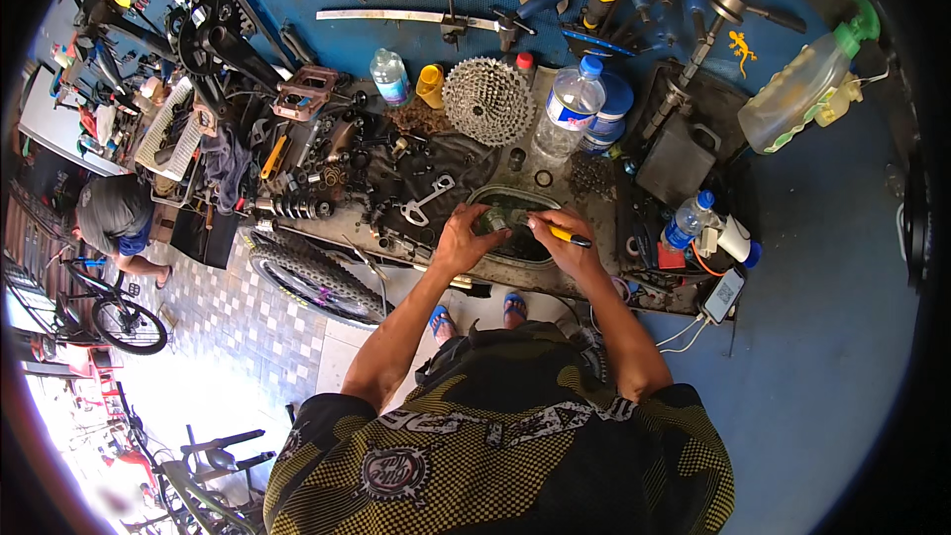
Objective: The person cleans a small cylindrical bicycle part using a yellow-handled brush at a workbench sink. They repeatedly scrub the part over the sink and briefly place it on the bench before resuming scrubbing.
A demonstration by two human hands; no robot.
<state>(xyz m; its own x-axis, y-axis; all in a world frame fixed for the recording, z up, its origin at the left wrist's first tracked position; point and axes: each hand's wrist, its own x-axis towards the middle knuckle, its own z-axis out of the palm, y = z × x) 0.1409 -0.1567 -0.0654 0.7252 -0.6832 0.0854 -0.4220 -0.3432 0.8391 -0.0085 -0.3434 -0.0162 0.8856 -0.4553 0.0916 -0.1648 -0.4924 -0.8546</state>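
Observation:
My left hand grips a small cylindrical metal part between thumb and fingers. My right hand is closed around a slim tool with a yellow and black handle. Its working end points left towards the metal part and is too small to make out. Both hands are over an oval tub holding dark liquid, at the front of the workbench. A silver wrench-like tool lies left of the tub. Beyond the tub a black ring rests on the bench.
Behind stand a bicycle cassette, a large clear bottle and a smaller bottle. Loose parts and a shock absorber crowd the left. A phone with cables sits right. A bicycle wheel leans below; a person bends far left.

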